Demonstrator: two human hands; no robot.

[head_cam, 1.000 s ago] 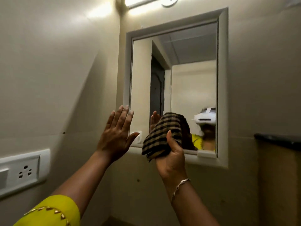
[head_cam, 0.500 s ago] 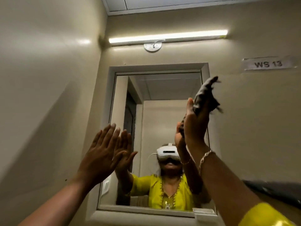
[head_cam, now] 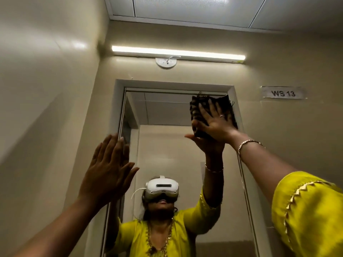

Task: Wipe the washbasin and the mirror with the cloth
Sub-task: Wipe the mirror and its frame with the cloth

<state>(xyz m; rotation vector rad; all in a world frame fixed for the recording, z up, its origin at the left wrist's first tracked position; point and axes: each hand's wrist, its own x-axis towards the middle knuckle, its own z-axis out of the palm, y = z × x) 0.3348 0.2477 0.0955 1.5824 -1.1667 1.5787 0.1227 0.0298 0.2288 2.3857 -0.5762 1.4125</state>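
Pressing the cloth (head_cam: 195, 110) flat to the mirror (head_cam: 163, 112), far upper right corner: right hand (head_cam: 216, 124), fingers straight and spread over it. We note the cloth is dark, checked with tan lines, folded to a pad, loose threads at its top edge. Left hand (head_cam: 108, 173) raised at the mirror's left edge, fingers straight and together, holding nothing. We cannot tell whether it touches the mirror.

Checked cloth (head_cam: 195, 111) flat against upper-right mirror (head_cam: 163, 114)
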